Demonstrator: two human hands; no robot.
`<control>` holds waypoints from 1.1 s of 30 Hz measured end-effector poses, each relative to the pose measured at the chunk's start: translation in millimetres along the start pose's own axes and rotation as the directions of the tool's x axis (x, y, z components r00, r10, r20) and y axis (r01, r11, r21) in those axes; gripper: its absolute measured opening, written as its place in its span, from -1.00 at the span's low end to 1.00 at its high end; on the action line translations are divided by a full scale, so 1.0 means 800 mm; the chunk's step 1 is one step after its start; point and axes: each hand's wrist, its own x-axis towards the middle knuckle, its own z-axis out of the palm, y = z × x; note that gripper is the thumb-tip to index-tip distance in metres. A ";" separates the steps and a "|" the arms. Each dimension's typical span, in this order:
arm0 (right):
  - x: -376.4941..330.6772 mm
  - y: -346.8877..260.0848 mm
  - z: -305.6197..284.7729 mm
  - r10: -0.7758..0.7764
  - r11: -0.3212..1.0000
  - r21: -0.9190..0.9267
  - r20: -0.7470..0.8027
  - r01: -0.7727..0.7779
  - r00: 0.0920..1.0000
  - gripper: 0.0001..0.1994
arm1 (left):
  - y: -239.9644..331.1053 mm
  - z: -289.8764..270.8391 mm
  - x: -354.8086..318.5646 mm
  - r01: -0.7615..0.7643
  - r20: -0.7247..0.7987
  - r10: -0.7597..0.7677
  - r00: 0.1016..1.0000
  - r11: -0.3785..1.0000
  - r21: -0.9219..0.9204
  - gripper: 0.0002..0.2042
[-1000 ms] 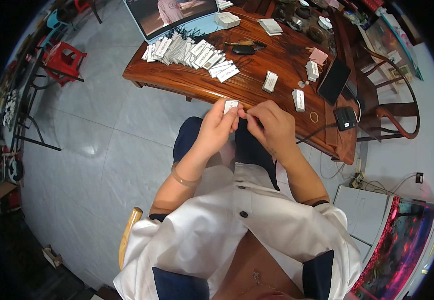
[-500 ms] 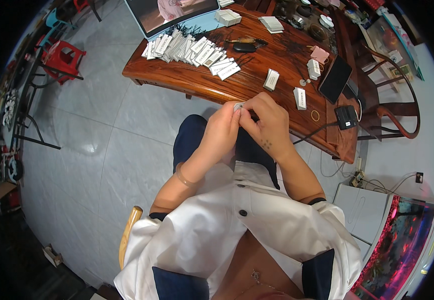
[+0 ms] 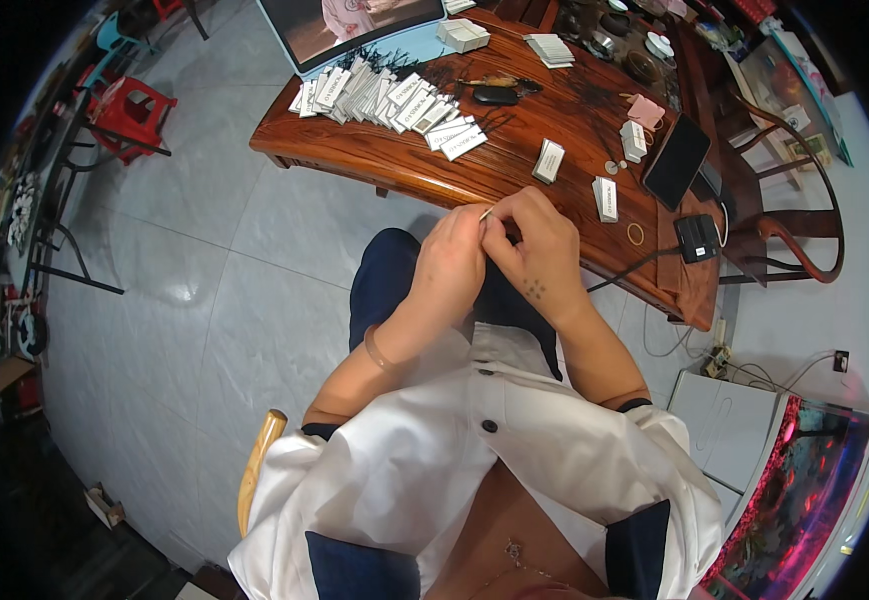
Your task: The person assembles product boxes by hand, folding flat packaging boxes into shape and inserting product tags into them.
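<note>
My left hand and my right hand meet just off the table's front edge, above my lap. Pinched between their fingertips is a small white hang tag. Only a thin edge of it shows; the fingers cover the rest. Beyond the left hand lies a spread heap of white hang tags with black strings. Closest to the right hand on the table are a small stack of tags and another small stack.
The wooden table also carries a laptop, a black key fob, a phone, a rubber band and a black cabled box. A wooden chair stands right, a red stool far left.
The left hand has rolled so its back faces up more, and the tag has turned from showing its face to nearly edge-on. The right hand keeps its pinch.
</note>
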 end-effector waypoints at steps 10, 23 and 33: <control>-0.008 0.005 -0.001 0.096 0.988 0.115 0.102 -0.107 0.990 -0.88 | -0.003 -0.006 0.004 0.006 0.011 -0.007 1.000 0.998 0.058 -0.86; -0.012 0.002 -0.002 0.102 0.994 0.005 0.192 -0.105 0.976 -0.84 | -0.009 -0.009 0.008 0.014 -0.019 -0.013 1.000 0.999 0.030 -0.91; 0.012 0.047 -0.036 0.360 0.760 0.445 0.319 -0.474 0.877 -0.80 | -0.007 -0.031 0.012 0.391 0.445 -0.189 0.875 0.817 -0.423 -0.83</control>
